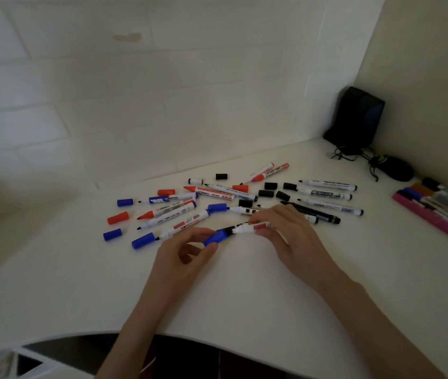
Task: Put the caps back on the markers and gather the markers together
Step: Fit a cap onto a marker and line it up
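Note:
My right hand (pixel 283 228) grips a white marker (pixel 244 229) by its barrel, tip pointing left. My left hand (pixel 187 248) pinches a blue cap (pixel 215 237) whose mouth sits at that marker's dark tip. Behind my hands, several uncapped markers lie scattered on the white table (pixel 244 291), among them blue (pixel 162 199), red (pixel 211 192) and black (pixel 326 192) ones. Loose caps lie among them: blue (pixel 112 234), red (pixel 118 217) and black (pixel 221 176). Another blue cap (pixel 143 240) lies just left of my left hand.
A black box-like object (pixel 356 119) with cords stands in the back right corner, a dark pouch (pixel 392 168) beside it. A pack of coloured markers (pixel 436 212) lies at the right edge. Tiled wall runs behind the table; the table's front edge curves near me.

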